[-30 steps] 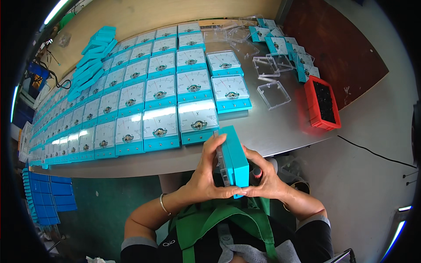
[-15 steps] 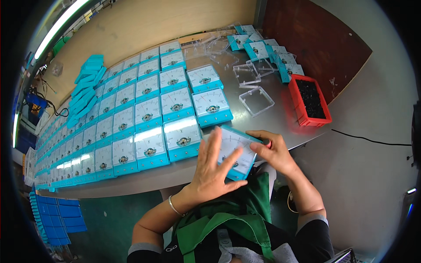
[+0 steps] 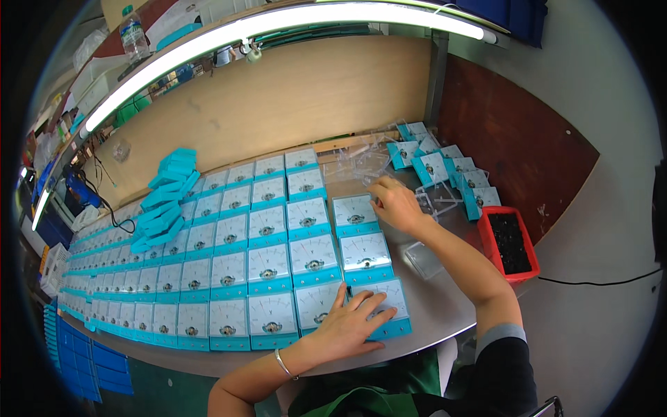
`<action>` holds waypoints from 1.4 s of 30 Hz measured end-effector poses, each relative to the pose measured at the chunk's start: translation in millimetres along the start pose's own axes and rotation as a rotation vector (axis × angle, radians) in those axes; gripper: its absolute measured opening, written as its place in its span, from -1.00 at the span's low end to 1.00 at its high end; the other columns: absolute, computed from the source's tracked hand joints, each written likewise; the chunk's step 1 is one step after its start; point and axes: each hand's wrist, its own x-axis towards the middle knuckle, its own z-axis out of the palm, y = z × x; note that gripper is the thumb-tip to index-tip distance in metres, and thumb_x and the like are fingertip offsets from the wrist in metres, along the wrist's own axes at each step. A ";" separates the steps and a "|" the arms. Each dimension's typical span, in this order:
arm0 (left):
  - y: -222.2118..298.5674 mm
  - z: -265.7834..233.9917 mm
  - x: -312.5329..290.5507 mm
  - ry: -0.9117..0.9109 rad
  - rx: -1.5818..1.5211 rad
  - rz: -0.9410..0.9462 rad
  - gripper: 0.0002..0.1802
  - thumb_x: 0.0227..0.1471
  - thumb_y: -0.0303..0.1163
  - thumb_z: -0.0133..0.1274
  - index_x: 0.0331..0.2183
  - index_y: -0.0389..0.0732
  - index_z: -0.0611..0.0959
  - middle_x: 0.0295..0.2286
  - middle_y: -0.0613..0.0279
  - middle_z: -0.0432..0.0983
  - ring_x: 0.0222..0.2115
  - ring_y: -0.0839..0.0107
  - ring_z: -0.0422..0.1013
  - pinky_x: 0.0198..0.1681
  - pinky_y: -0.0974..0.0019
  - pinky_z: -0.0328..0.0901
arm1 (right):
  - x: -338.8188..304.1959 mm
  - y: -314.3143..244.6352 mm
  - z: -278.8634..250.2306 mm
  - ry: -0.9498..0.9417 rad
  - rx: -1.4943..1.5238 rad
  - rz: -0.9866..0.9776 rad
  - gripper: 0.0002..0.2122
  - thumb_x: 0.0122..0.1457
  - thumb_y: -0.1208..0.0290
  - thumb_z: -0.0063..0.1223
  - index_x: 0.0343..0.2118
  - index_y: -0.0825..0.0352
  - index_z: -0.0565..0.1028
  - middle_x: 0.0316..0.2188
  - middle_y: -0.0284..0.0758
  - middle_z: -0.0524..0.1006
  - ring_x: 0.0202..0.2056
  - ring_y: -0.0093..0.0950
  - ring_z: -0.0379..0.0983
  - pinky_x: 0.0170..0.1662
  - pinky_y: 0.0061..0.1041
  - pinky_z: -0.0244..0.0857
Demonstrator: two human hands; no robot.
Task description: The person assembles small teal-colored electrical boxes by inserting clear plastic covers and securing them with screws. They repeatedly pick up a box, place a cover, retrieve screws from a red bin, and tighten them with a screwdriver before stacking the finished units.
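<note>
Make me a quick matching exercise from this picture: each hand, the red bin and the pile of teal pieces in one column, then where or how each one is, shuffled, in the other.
Column one
1. Left hand
2. Right hand
3. Red bin
4. Teal pieces

Column two
A. Heaped on the rows of meters, toward the left
B. Farther back over the table, fingers bent
C. Holding small black parts
D. Fingers spread over the front meter of the rightmost column

Right pairs: 1-D, 2-B, 3-C, 4-A.
</note>
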 end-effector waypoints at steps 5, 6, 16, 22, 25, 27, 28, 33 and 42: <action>-2.1 -6.5 10.7 -0.089 -0.029 0.015 -0.20 -0.19 0.01 0.22 0.10 0.03 0.34 0.08 0.05 0.16 0.11 0.10 0.10 0.06 -0.46 -0.07 | 74.6 48.5 81.5 -0.162 -0.389 0.022 -0.47 -0.09 0.43 0.21 0.03 0.17 0.37 0.08 -0.16 0.28 0.07 -0.10 0.26 -0.08 -0.26 0.39; -2.9 -9.8 13.1 -0.145 -0.043 0.010 -0.21 -0.17 0.01 0.22 0.10 0.00 0.36 0.08 0.03 0.15 0.14 0.00 0.05 0.06 -0.49 -0.11 | 86.6 49.0 94.7 -0.196 -0.451 0.005 -0.42 -0.09 0.40 0.22 0.08 0.13 0.34 0.13 -0.15 0.23 0.11 -0.06 0.21 -0.03 -0.23 0.37; -40.5 -23.4 38.1 -0.223 -0.065 -0.062 -0.14 -0.25 0.16 0.22 0.09 0.06 0.38 0.20 -0.20 -0.12 0.17 -0.49 -0.27 0.10 -0.51 -0.23 | 133.0 84.1 101.9 -0.579 -0.313 0.027 -0.45 -0.07 0.28 0.20 0.06 0.08 0.35 -0.13 -0.16 0.50 -0.05 -0.23 0.43 -0.16 -0.36 0.40; -59.4 -23.0 58.0 -0.207 -0.032 -0.091 -0.12 -0.25 0.23 0.18 0.10 0.05 0.37 0.20 -0.21 -0.11 0.16 -0.50 -0.22 0.12 -0.44 -0.17 | 97.0 151.3 86.0 -0.503 -0.678 0.061 -0.69 -0.03 0.42 0.10 -0.14 0.19 0.51 -0.25 -0.17 0.55 -0.05 -0.26 0.43 -0.20 -0.34 0.42; -72.8 -22.7 64.9 -0.182 0.000 -0.113 -0.10 -0.26 0.24 0.18 0.10 0.05 0.37 0.20 -0.19 -0.08 0.16 -0.48 -0.20 0.12 -0.43 -0.14 | 87.6 164.0 56.1 -0.523 -0.770 0.018 -0.66 -0.04 0.45 0.10 -0.12 0.16 0.49 -0.18 -0.20 0.52 -0.01 -0.18 0.38 -0.14 -0.29 0.41; -84.9 -22.7 73.1 -0.169 0.021 -0.120 -0.09 -0.27 0.26 0.18 0.10 0.06 0.37 0.20 -0.17 -0.07 0.16 -0.46 -0.19 0.12 -0.42 -0.12 | 83.5 164.9 43.4 -0.497 -0.848 0.014 -0.70 -0.02 0.45 0.10 -0.16 0.20 0.51 -0.18 -0.23 0.52 0.01 -0.14 0.36 -0.13 -0.24 0.41; -91.1 -21.6 76.9 -0.171 0.044 -0.134 -0.09 -0.27 0.28 0.17 0.10 0.08 0.36 0.20 -0.14 -0.06 0.17 -0.44 -0.18 0.12 -0.41 -0.12 | 81.2 162.2 40.9 -0.446 -0.838 0.028 -0.70 -0.02 0.45 0.09 -0.15 0.21 0.50 -0.16 -0.22 0.51 0.00 -0.13 0.36 -0.14 -0.25 0.42; -124.1 -23.3 92.8 -0.156 0.076 -0.224 -0.09 -0.24 0.31 0.13 0.12 0.11 0.34 0.21 -0.10 -0.07 0.20 -0.35 -0.18 0.16 -0.35 -0.15 | 99.5 90.2 44.7 -0.334 -0.172 0.264 -0.73 0.01 0.28 0.12 -0.25 0.31 0.55 -0.20 -0.08 0.53 -0.15 -0.12 0.47 -0.15 -0.26 0.39; -159.6 -28.0 104.8 -0.122 0.110 -0.249 -0.12 -0.20 0.19 0.14 0.15 0.12 0.30 0.22 -0.02 -0.05 0.23 -0.19 -0.17 0.19 -0.33 -0.21 | 108.2 52.9 108.9 -0.297 0.000 0.458 -0.67 0.03 0.11 0.11 -0.36 0.35 0.55 -0.33 -0.07 0.56 -0.26 -0.12 0.51 -0.17 -0.22 0.37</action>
